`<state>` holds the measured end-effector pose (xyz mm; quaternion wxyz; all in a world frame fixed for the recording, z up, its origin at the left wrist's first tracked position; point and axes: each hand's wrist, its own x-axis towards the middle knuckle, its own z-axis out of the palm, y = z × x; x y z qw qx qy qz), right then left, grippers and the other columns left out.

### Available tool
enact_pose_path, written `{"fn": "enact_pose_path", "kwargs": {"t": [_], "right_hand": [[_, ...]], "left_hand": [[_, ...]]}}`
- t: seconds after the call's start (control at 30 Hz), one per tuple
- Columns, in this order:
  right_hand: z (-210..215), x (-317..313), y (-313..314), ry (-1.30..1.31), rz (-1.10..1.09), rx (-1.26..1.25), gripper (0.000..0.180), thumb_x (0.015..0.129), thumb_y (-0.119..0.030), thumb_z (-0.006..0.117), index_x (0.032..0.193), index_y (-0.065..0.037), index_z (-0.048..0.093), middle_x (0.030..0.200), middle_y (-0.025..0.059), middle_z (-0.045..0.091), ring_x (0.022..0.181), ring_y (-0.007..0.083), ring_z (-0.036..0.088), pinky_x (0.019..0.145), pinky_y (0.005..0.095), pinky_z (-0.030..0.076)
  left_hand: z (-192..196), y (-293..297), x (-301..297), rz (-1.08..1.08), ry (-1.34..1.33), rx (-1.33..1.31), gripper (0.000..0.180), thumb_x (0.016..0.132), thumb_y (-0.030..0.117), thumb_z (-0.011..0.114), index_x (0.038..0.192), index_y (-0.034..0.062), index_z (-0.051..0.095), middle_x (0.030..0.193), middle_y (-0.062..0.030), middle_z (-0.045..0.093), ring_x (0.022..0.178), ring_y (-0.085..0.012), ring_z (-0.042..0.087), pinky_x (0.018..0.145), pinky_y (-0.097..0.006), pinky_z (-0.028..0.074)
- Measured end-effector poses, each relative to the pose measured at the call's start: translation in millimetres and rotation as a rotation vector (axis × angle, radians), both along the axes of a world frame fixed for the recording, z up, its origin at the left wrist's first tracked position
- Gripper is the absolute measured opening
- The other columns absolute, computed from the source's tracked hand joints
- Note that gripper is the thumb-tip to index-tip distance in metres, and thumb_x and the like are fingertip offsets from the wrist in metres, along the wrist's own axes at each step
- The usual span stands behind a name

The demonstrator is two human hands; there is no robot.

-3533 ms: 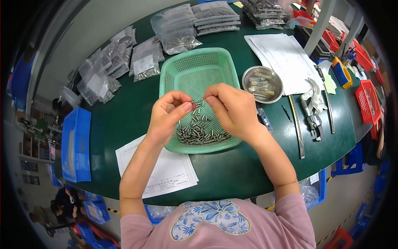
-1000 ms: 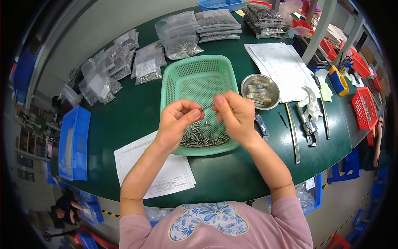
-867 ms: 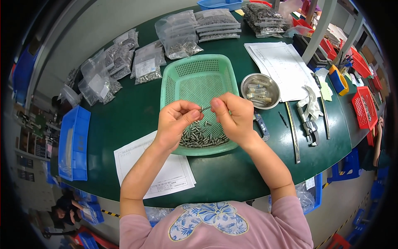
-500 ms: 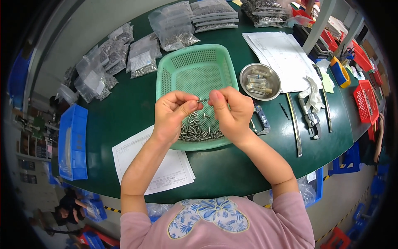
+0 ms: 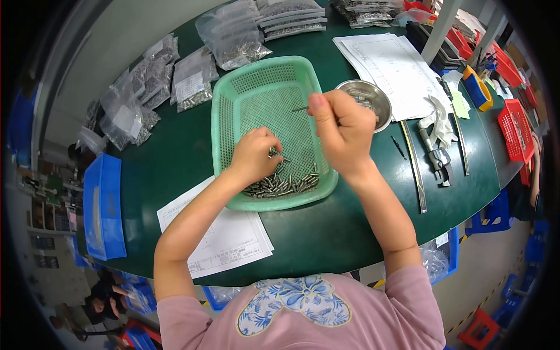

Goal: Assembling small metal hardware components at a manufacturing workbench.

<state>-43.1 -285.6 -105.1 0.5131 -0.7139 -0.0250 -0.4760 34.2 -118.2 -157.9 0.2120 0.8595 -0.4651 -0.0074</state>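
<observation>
Pins [image 5: 282,187] lie inside the basket [image 5: 217,131], probably light, stiff and slippery: pinch them mid-length. By its right edge, your right hand [image 5: 345,125] grips a thin rod [image 5: 300,109]; inside, your left hand [image 5: 255,156] curls its fingers, hold unclear.

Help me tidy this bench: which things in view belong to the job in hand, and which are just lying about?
In use:
thin metal rod, held in the right hand
small metal pins, some at the left hand
green mesh basket, holding the pins

Untouched, probably just lying about:
white glove
blue plastic bin
</observation>
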Motion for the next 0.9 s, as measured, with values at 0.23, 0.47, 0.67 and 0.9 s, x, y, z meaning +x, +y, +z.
{"fn": "enact_pose_path", "kwargs": {"t": [0.23, 0.47, 0.67, 0.9], "right_hand": [[-2, 3, 4, 0.018, 0.02, -0.119, 0.026, 0.081, -0.016, 0.062, 0.06, -0.006, 0.052, 0.045, 0.0067, 0.044, 0.037, 0.0201, 0.044, 0.037, 0.0308, 0.031], [-8, 0, 10, 0.221, 0.209, -0.064, 0.028, 0.084, -0.02, 0.058, 0.062, -0.004, 0.053, 0.048, 0.0099, 0.048, 0.039, 0.0235, 0.046, 0.039, 0.0325, 0.034], [-5, -3, 16, 0.177, 0.311, 0.009, 0.024, 0.088, -0.017, 0.054, 0.07, -0.001, 0.057, 0.054, 0.0061, 0.055, 0.043, 0.0122, 0.048, 0.04, 0.0248, 0.036], [-2, -9, 21, 0.19, 0.428, 0.136, 0.024, 0.091, -0.015, 0.05, 0.073, 0.0, 0.056, 0.056, 0.0021, 0.055, 0.046, 0.0042, 0.047, 0.043, 0.0193, 0.036]], "left_hand": [[2, 1, -4, 0.02, 0.027, 0.092, 0.017, 0.062, 0.008, 0.073, 0.073, 0.0074, 0.06, 0.077, -0.0061, 0.056, 0.075, -0.0231, 0.055, 0.07, -0.034, 0.044], [49, 3, -24, 0.222, 0.906, -0.631, 0.011, 0.082, 0.001, 0.059, 0.092, 0.0012, 0.055, 0.092, -0.0043, 0.059, 0.09, -0.0122, 0.057, 0.076, -0.026, 0.047], [61, 15, -35, 0.112, 1.077, -0.925, 0.013, 0.081, 0.001, 0.061, 0.093, -0.0004, 0.056, 0.095, -0.0073, 0.059, 0.09, -0.0154, 0.058, 0.081, -0.027, 0.048], [57, 18, -34, 0.09, 1.109, -0.991, 0.014, 0.078, -0.001, 0.064, 0.09, -0.0014, 0.057, 0.086, -0.0097, 0.062, 0.082, -0.0157, 0.061, 0.075, -0.025, 0.05]]}}
